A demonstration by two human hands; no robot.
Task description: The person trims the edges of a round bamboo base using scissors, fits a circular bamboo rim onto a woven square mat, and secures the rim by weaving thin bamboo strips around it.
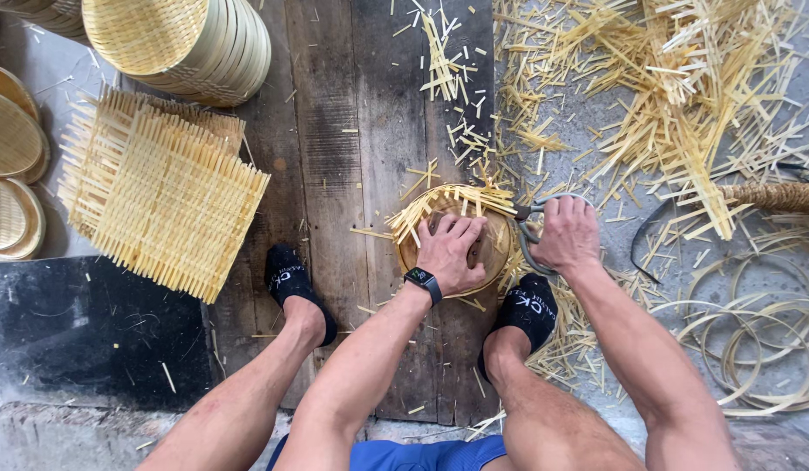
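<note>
Two bare hands work on a round bamboo basket [479, 255] between the person's feet, on dark wooden planks [335, 131]. Left hand [448, 253] lies palm-down inside basket, fingers spread, pressing it, not closed around anything; black smartwatch [423, 283] on that wrist. Right hand [566, 235] closed around the handles of grey scissors [533, 214] at basket's right rim. Scissors' long axis runs roughly left-right, blades pointing left into loose bamboo strip ends [439, 205] sticking off the far rim; blade tips hidden among strips. Basket lies flat, opening up. Black socks [287, 275] on either side of basket. Black mat [82, 327] at near left. Grey concrete floor [797, 78] right of planks, strewn with cut bamboo offcuts [675, 96]. Coiled thin bamboo hoops [753, 340] at near right. Square woven bamboo mats [160, 196], stacked, fringed edges, left of planks. Farther: stack of finished round baskets [195, 44] at top left, flat round woven trays [12, 174] along left edge. Offcuts crowd basket's right and far side.
</note>
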